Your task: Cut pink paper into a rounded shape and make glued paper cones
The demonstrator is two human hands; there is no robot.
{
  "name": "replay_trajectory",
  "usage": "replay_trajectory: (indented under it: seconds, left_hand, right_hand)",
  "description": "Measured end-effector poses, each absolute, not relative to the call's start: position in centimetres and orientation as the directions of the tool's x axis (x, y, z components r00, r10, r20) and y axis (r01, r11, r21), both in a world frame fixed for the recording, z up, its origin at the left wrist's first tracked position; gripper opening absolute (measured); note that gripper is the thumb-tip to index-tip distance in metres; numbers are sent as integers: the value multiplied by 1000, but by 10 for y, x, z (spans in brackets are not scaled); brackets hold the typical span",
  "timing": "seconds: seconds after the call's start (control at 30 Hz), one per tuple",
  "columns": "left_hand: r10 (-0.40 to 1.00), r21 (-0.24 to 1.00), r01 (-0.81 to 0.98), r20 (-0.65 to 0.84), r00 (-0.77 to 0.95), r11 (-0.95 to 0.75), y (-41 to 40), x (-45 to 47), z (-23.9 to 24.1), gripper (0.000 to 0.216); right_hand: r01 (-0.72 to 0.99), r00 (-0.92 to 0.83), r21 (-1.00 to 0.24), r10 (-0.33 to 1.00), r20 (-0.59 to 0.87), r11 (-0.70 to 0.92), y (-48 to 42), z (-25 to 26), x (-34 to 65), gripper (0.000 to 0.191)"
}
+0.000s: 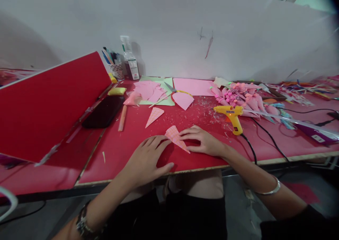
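Observation:
A pink checked paper wedge (175, 137) lies flat on the red table near its front edge, its narrow tip pointing right and toward me. My left hand (148, 159) rests at its left side, fingertips at the paper's edge and thumb spread away. On the other side, my right hand (202, 141) touches the wedge with fingers and thumb apart, near its upper edge and its tip. Just beyond lies a second checked paper wedge (154, 116). Scissors (178, 91) lie farther back, partly under a plain pink paper piece (183, 101).
A yellow glue gun (230, 117) lies at right, its cord hanging over the edge. Behind it is a pile of pink cones (241, 97). Left are a black phone (103, 112), a red board (55, 107), a pen cup (116, 70) and a bottle (131, 65).

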State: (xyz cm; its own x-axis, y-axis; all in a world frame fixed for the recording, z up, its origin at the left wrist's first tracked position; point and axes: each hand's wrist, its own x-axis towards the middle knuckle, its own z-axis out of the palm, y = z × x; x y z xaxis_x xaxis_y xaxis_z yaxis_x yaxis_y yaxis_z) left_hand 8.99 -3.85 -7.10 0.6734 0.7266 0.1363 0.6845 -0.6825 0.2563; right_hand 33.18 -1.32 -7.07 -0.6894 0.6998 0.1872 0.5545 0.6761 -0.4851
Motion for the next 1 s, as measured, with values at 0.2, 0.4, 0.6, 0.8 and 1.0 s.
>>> replay_trajectory:
  seconds: [0.2, 0.4, 0.6, 0.8, 1.0]
  left_hand:
    - [727, 259, 685, 131, 674, -681, -38, 90, -71, 51]
    - [729, 265, 685, 130, 672, -679, -38, 91, -70, 51]
    - [730, 268, 684, 134, 671, -678, -38, 91, -71, 52]
    - [730, 263, 685, 138, 670, -679, -38, 91, -71, 52]
    - [729, 267, 684, 134, 672, -679, -38, 90, -71, 52]
  right_hand:
    - [539, -713, -484, 679, 173, 689, -12, -67, 332, 34]
    - [542, -726, -502, 676, 124, 674, -11, -66, 335, 38]
    - [537, -741, -505, 664, 100, 676, -10, -63, 336, 40]
    - [536, -743, -517, 664, 86, 667, -10, -63, 336, 40]
    - [521, -768, -533, 639, 47, 667, -9, -59, 340, 46]
